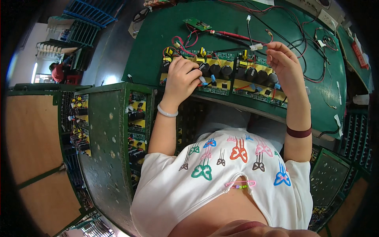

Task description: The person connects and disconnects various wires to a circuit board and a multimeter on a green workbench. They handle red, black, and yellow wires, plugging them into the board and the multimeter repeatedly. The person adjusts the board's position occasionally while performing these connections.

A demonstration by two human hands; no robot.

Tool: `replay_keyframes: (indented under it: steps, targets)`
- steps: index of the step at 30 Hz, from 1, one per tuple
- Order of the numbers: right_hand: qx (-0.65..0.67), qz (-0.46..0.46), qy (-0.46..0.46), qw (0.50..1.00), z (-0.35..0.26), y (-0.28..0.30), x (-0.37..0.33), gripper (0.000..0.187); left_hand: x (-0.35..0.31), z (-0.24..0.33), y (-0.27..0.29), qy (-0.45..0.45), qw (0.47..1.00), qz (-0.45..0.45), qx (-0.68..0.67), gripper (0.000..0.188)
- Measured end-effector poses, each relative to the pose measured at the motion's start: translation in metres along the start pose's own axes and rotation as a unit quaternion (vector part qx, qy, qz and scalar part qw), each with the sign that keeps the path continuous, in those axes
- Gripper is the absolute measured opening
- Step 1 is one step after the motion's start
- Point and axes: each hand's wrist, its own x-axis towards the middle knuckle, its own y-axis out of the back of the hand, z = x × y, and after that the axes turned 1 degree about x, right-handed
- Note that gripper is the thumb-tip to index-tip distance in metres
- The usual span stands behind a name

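Note:
Two long circuit boards lie end to end near the bench's front edge. Over the left circuit board (pixel 215 87) my left hand (pixel 182 77) rests with curled fingers, its fingertips near red wires (pixel 179 42) at the far edge. What those fingers grip is hidden. Above the right circuit board (pixel 260 87) my right hand (pixel 287 67) is raised, thumb and fingertips pinched at a thin wire beside a white connector (pixel 256 46). A red test probe (pixel 231 35) stretches toward that pinch. Both boards carry black capacitors, yellow-wrapped parts and small blue parts.
A small green circuit board (pixel 197 24) sits farther back on the green bench (pixel 166 23). Tangled red and black cables (pixel 304 35) spread at the right, near a wall socket (pixel 327 19). A green metal rack (pixel 106 130) with more boards stands to the left. Someone in red sits far off.

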Motion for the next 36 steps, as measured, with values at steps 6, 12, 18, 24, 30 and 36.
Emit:
replay_keyframes:
  steps: [6, 12, 18, 24, 30, 36]
  targets:
    - [-0.014, 0.007, -0.013, 1.0, 0.002, -0.001, 0.0, 0.016, 0.005, -0.007, 0.003, 0.124, 0.97, 0.155, -0.138, 0.017]
    - [-0.009, -0.002, -0.014, 1.0, -0.003, 0.007, -0.001, 0.015, 0.045, -0.062, 0.014, 0.239, 0.92, 0.303, -0.067, 0.013]
    - [0.008, 0.008, 0.045, 0.999, -0.026, 0.038, -0.006, 0.015, 0.035, -0.165, 0.0, 0.558, 0.815, 0.15, 0.047, 0.026]
    - [-0.031, 0.12, 0.149, 0.981, -0.083, 0.095, -0.027, 0.019, 0.031, -0.168, -0.006, 0.582, 0.788, -0.075, 0.187, 0.064]
    - [-0.372, 0.239, 0.152, 0.884, -0.115, 0.19, -0.019, 0.02, 0.044, -0.092, 0.024, 0.312, 0.934, 0.168, 0.049, 0.039]
    - [-0.644, 0.343, 0.09, 0.677, -0.102, 0.251, 0.021, 0.023, 0.052, 0.028, 0.019, 0.162, 0.907, 0.016, -0.387, 0.026]
